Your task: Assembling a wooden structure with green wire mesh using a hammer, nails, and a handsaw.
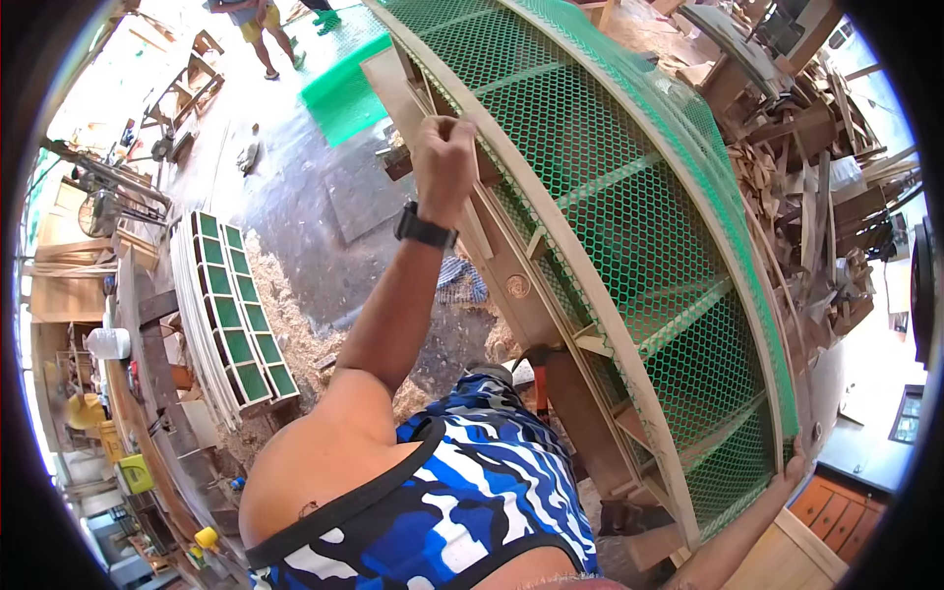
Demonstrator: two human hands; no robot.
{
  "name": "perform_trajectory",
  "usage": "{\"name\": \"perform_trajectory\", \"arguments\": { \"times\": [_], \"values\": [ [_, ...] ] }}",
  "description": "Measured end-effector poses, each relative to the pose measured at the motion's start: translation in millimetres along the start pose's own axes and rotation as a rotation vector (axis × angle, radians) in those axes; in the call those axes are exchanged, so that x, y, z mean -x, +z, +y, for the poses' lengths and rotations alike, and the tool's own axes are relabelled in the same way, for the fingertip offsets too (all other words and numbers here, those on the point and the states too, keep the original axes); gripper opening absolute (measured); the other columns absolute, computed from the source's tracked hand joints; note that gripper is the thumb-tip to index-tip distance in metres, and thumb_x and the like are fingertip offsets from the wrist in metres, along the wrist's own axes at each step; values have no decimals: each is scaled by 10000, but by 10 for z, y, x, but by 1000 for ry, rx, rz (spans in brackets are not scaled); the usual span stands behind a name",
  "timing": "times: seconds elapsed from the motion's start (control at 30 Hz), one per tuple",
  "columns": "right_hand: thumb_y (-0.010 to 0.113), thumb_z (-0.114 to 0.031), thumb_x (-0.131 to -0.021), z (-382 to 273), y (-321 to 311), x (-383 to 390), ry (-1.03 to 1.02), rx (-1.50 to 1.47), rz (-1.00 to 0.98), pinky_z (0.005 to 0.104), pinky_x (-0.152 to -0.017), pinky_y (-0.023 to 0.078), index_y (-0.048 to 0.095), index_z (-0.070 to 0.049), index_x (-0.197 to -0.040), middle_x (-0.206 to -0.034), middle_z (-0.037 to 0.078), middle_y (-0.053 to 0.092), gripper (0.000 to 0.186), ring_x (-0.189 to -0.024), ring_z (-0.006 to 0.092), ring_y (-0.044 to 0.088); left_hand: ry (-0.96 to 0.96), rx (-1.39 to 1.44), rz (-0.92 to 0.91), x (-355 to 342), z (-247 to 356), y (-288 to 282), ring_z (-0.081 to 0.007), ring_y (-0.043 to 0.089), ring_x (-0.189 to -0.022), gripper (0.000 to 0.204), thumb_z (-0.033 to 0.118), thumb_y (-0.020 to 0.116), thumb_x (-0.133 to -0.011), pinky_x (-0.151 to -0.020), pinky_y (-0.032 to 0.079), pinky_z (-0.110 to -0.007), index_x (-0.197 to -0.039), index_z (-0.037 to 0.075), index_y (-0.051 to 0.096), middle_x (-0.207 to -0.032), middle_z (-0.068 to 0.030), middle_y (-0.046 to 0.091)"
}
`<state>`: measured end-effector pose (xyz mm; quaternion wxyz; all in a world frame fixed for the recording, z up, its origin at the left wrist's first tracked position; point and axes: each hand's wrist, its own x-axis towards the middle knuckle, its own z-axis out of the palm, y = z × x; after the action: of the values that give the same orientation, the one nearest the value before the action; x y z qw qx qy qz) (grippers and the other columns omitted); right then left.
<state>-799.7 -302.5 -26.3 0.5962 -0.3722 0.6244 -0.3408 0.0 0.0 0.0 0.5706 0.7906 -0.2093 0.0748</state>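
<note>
A long wooden frame (570, 251) with crosspieces lies in front of me, with green plastic mesh (644, 221) stretched over it. My left hand (444, 162), a dark watch on its wrist, is closed in a pinch at the frame's left edge, by the mesh's border. What its fingertips hold is hidden. At the near right corner my right hand (790, 472) has its fingers curled on the edge of the mesh, only partly seen. The frame rests on a wooden bench (531, 305). A hammer with an orange-red handle (541, 383) hangs at the bench's side.
Narrow frames with green panels (231, 310) stand at the left. A roll of green mesh (344, 93) lies on the floor ahead, and another person (258, 29) stands beyond it. Scrap wood (816, 187) is heaped at the right; wood shavings (280, 315) litter the floor.
</note>
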Motion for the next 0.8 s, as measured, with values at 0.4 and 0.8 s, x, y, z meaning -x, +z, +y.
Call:
{"name": "perform_trajectory", "arguments": {
  "times": [0.4,0.8],
  "values": [
    [605,-224,-992,-225,210,109,-146,-43,184,381,-951,526,572,18,-1350,-1284,149,631,433,-1118,284,632,-211,84,117,-636,-536,421,-356,645,-736,493,388,504,-1027,-709,476,-460,-836,-47,639,-749,-200,661],
    [601,-245,-990,-226,291,158,-206,27,245,376,-924,557,624,50,-1309,-1261,162,663,436,-1089,295,667,-211,318,132,-621,-592,461,-154,499,-528,392,265,567,-1030,-517,399,-362,-745,-3,579,-594,-58,559]
  ]
}}
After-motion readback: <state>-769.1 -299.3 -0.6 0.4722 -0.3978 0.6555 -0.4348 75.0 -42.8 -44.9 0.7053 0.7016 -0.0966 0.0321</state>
